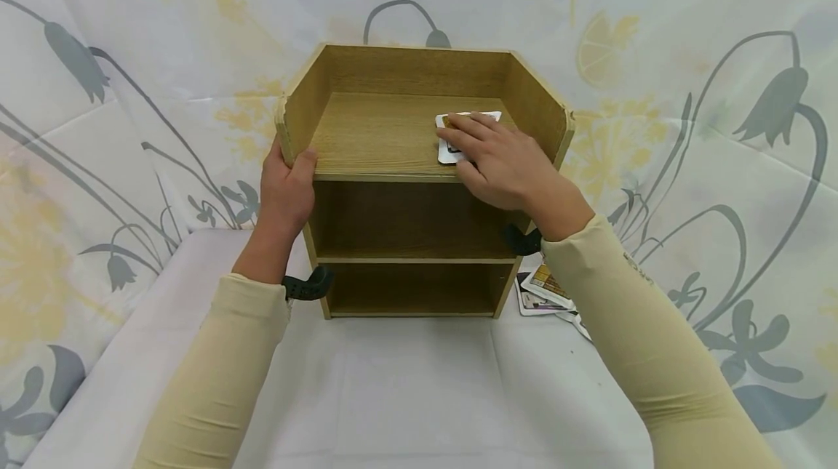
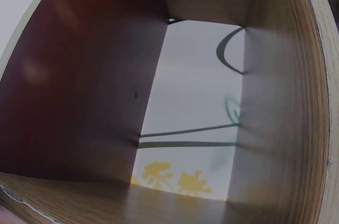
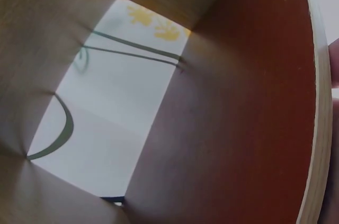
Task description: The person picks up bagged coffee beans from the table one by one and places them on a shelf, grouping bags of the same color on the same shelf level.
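Note:
A small wooden shelf unit (image 1: pixel 412 262) stands upright on the white cloth, its top level edged by low side walls and a back board. My left hand (image 1: pixel 286 189) grips its left side wall, thumb at the front corner and fingers hidden outside. On the right part of the top level lies a flat white packet (image 1: pixel 448 153) with a brown-yellow print. The right hand (image 1: pixel 507 163) rests on that packet with fingers laid over it, hiding most of it. In both wrist views the inside of the shelf unit (image 2: pixel 286 102) (image 3: pixel 249 102) fills the picture.
More flat packets (image 1: pixel 543 289) lie loosely stacked on the white cloth (image 1: pixel 406 389) beside the unit's lower right side, partly behind the right forearm. A flower-printed cloth (image 1: pixel 655 54) hangs behind and along both sides. Black wrist straps (image 1: pixel 308 286) sit near the unit's front.

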Demonstrator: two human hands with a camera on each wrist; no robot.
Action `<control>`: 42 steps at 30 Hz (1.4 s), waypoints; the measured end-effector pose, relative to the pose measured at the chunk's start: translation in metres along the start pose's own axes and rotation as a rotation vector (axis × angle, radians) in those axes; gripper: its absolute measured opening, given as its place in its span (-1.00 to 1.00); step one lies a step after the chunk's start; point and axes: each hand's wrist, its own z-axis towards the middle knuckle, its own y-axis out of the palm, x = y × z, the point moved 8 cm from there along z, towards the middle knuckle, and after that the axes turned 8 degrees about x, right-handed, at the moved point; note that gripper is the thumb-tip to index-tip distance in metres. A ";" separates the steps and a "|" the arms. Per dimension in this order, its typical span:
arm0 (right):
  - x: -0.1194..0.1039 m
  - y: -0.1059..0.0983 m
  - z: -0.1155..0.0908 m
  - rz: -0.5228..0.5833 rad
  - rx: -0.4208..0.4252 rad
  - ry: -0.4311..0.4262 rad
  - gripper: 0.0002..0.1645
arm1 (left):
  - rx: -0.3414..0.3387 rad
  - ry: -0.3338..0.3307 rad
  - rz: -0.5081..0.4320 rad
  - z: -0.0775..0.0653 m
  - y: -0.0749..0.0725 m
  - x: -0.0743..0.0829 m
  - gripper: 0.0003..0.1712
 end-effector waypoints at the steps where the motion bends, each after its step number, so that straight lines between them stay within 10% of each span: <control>1: 0.000 0.001 0.001 0.005 -0.012 0.004 -0.34 | -0.001 -0.002 0.000 0.000 0.000 0.000 -0.50; 17: 0.005 0.000 0.003 0.032 0.034 0.040 -0.36 | -0.009 -0.017 0.002 -0.001 0.001 0.000 -0.49; 29: -0.009 -0.029 -0.026 0.077 0.596 -0.154 -0.59 | -0.009 -0.011 0.013 0.000 0.001 -0.001 -0.49; 42: -0.011 -0.043 -0.083 0.180 0.895 -0.196 -0.72 | 0.010 -0.014 0.004 -0.002 0.001 -0.002 -0.51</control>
